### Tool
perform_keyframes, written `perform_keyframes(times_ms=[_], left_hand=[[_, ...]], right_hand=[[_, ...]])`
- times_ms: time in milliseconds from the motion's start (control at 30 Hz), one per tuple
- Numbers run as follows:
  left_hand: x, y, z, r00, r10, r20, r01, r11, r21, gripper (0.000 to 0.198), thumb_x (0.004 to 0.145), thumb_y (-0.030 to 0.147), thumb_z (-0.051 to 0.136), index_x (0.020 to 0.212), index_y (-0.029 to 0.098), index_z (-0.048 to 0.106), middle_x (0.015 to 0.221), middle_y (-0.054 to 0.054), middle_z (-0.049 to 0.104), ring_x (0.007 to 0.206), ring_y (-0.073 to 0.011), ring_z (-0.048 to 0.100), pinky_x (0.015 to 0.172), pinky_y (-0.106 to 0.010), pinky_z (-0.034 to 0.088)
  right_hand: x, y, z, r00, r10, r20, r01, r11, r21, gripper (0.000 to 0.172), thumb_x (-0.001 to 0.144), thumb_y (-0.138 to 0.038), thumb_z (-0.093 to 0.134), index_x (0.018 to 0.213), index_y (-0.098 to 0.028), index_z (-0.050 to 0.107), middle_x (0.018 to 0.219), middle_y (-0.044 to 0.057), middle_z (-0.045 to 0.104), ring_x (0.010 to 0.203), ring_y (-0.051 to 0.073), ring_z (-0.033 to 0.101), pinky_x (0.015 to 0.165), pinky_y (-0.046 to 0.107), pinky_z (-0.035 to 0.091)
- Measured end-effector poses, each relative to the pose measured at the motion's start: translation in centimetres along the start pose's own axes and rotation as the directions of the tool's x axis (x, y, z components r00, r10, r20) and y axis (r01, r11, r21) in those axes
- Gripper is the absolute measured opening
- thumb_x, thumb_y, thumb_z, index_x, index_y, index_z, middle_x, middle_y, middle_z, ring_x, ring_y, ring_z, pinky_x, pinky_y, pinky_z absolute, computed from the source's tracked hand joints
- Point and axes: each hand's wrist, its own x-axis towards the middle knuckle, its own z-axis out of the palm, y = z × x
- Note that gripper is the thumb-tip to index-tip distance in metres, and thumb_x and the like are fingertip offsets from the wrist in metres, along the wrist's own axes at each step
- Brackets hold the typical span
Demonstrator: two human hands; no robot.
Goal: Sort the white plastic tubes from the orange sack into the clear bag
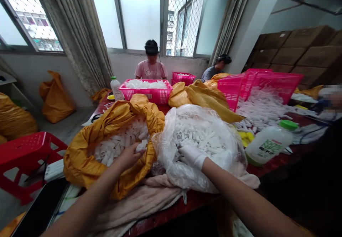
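Note:
My left hand is bare and reaches into an open yellow bag full of small white plastic pieces. Its fingers are pinched on one or two of these white pieces at the bag's right rim. My right hand wears a white glove and rests inside a clear plastic bag heaped with similar white pieces. Its gloved fingers curl down among the pieces; what they grip is hidden.
A pale towel lies under both bags on the dark red table. A white bottle with a green cap lies at right. Pink baskets and more yellow bags stand behind. Two people sit at the far side. A red stool stands at left.

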Motion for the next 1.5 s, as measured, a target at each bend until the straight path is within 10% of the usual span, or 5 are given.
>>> perform_keyframes(times_ms=[333,833,1200,1400,1500], left_hand=[[-8.8,7.6,2.7,0.974,0.195,-0.114,-0.224,0.792,-0.568,0.022,0.084,0.032,0.054,0.096,0.018,0.064,0.084,-0.003,0.068,0.078,-0.0175,0.061,0.072,-0.025,0.048],[-8.3,9.3,2.8,0.951,0.307,-0.025,-0.243,0.698,-0.673,0.027,0.085,0.039,0.050,0.079,0.016,0.063,0.071,0.000,0.058,0.065,-0.0127,0.050,0.063,-0.022,0.041],[-9.6,9.4,9.1,0.879,0.441,0.180,0.315,-0.253,-0.915,0.042,0.069,0.053,0.065,0.078,0.012,0.061,0.039,0.003,0.050,0.029,-0.0049,0.037,0.031,-0.015,0.024],[-8.3,10.2,8.7,0.813,0.500,0.298,0.302,0.074,-0.950,0.049,0.066,0.061,0.066,0.075,0.013,0.064,0.052,0.000,0.057,0.036,-0.0060,0.040,0.036,-0.018,0.028],[-7.7,10.2,7.2,0.849,0.401,0.343,0.112,0.498,-0.860,0.040,0.064,0.050,0.072,0.086,0.017,0.067,0.076,-0.002,0.066,0.063,-0.0134,0.055,0.057,-0.021,0.041]], right_hand=[[-5.8,-9.1,2.6,0.974,0.225,-0.029,-0.072,0.427,0.901,0.037,0.070,-0.039,0.068,0.101,-0.024,0.055,0.074,-0.002,0.064,0.057,0.010,0.058,0.051,0.021,0.046],[-8.9,-6.3,5.2,0.952,0.106,-0.286,0.133,0.700,0.702,0.017,0.071,-0.027,0.071,0.087,-0.026,0.072,0.084,0.003,0.070,0.078,0.017,0.066,0.076,0.034,0.055],[-11.2,-6.3,7.1,0.989,0.127,-0.071,0.026,0.325,0.946,0.016,0.077,-0.043,0.066,0.082,-0.028,0.066,0.098,0.002,0.070,0.096,0.021,0.065,0.091,0.041,0.048],[-13.4,-5.7,6.0,0.959,0.209,-0.190,0.053,0.528,0.848,0.016,0.076,-0.039,0.067,0.079,-0.024,0.064,0.090,0.005,0.072,0.085,0.023,0.068,0.080,0.042,0.053],[-16.1,-1.0,3.4,0.747,0.450,-0.489,0.043,0.701,0.712,0.022,0.072,-0.037,0.070,0.089,-0.028,0.059,0.075,0.001,0.067,0.057,0.017,0.063,0.053,0.031,0.053]])
